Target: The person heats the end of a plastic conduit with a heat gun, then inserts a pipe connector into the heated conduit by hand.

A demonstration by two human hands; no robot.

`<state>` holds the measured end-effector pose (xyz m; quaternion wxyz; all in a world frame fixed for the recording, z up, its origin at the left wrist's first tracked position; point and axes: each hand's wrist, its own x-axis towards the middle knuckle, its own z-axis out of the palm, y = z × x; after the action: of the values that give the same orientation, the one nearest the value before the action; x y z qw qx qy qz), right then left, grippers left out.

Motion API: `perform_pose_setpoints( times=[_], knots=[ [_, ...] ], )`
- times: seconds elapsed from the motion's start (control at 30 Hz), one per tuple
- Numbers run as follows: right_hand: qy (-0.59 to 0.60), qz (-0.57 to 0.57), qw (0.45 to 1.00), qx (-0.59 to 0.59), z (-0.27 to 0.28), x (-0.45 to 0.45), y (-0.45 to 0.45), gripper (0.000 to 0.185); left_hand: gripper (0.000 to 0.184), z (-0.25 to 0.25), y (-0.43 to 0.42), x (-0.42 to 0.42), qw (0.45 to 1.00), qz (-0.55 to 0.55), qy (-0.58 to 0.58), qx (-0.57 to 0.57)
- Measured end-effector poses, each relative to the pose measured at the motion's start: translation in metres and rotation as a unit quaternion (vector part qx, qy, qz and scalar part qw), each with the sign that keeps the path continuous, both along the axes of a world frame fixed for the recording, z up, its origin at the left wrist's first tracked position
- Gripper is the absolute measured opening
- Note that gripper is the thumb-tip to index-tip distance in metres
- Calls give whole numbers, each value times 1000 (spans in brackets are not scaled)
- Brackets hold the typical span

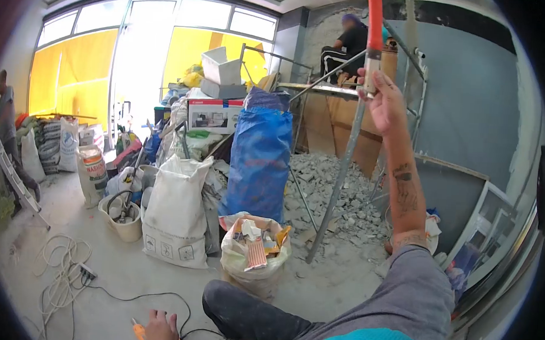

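Observation:
High in front of me, my right hand [385,101] pinches the pale lower end of a long red tool [375,28], which stands upright and runs out of the top of the view. Behind this hand is a metal scaffold. Low at the bottom edge, my left hand [161,330] is closed over an orange tool [139,332] near the floor; orange shows on both sides of the hand, and its lower part is cut off. A dark cable [179,296] curves close to this hand.
An open sack of scraps [254,261], a white sack [177,211] and a tall blue sack [257,163] stand ahead. Rubble [338,194] lies under the scaffold [336,203], where a person [350,43] sits. Another person [6,107] stands left by a ladder [18,180]. Coiled cord [64,276] covers floor.

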<state>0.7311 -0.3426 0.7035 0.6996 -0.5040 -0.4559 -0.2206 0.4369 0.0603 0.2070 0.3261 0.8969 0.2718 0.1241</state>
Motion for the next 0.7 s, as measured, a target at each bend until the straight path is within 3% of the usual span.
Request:
perform_pose_setpoints(
  times=[0.13,0.2,0.4,0.57,0.63,0.7],
  knots=[
    [-25,-99,995,-16,28,12,-34,33,44,39,-15,-27,991,-84,83,59],
    [-26,-146,988,-54,47,9,-55,37,40,42,-24,-33,984,38,72,156],
    [-29,-202,978,-30,75,-15,-63,38,39,22,-10,-31,983,24,54,176],
    [-19,-149,988,-41,79,-30,-61,41,39,23,-11,-33,986,29,34,161],
    [-13,-108,993,-47,75,-23,-58,40,37,23,-12,-38,973,31,25,228],
    [-5,-75,988,-134,58,-2,-45,40,30,10,-5,-34,981,28,2,190]
  ],
)
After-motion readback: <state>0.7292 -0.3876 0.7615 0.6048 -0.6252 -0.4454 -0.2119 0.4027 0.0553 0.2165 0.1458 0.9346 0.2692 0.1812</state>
